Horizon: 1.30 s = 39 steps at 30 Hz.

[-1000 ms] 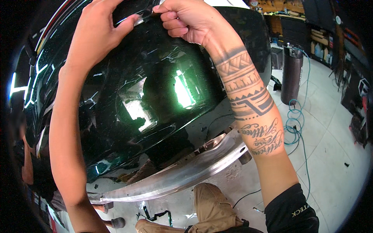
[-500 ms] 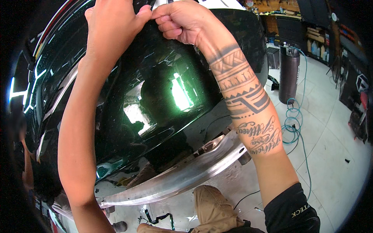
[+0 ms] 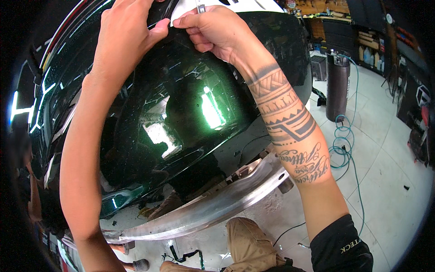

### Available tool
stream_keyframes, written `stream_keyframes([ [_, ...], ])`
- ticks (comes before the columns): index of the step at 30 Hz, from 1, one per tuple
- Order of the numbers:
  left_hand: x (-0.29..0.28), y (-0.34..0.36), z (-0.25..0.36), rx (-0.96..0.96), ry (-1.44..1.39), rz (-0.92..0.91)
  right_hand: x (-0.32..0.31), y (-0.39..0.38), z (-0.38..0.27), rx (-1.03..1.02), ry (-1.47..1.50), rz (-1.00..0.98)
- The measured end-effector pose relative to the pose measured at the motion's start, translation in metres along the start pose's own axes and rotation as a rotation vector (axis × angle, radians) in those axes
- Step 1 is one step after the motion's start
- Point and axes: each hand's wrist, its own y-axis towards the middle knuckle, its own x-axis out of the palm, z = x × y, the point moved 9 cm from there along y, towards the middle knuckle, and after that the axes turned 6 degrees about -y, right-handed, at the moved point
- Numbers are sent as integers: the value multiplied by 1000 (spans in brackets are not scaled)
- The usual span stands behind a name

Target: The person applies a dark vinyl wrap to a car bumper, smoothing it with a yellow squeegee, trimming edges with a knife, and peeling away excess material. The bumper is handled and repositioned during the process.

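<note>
A glossy dark green car panel (image 3: 181,104) with bright reflections fills the middle. Along its top edge lies a white area (image 3: 238,4). My left hand (image 3: 127,34) rests at the panel's upper part, its thumb stretched away from the fingers; the fingertips are partly cut off by the frame edge. Beside it, my right hand (image 3: 208,31) is closed, thumb and index finger pinched near the white edge. A slim silver tool (image 3: 201,6) sticks up from my right hand; its exact kind is unclear. The tips of both thumbs are close but apart.
Below the panel runs a bare curved metal bumper beam (image 3: 204,217). On the right stand a dark cylinder tank (image 3: 337,86) and a coiled teal hose (image 3: 342,149) on the tiled floor. Stocked shelves (image 3: 369,50) are behind. A grey shoe (image 3: 141,264) shows at bottom left.
Both hands have drawn slightly down, the left also to the left. The thumbs, close together before, are now farther apart. More of the silver tool shows.
</note>
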Motion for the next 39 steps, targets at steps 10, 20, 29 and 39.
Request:
stream_keyframes([
  [10,-5,-1,-1,148,-61,-32,0,-11,-8,-91,-130,99],
  [20,-3,-10,-5,157,-53,-167,2,-32,-22,-80,-292,97],
  [29,2,-10,-6,-19,32,-163,4,-30,-19,-166,-331,83],
  [39,0,-17,6,125,153,-166,-14,-40,-21,-136,-284,81],
])
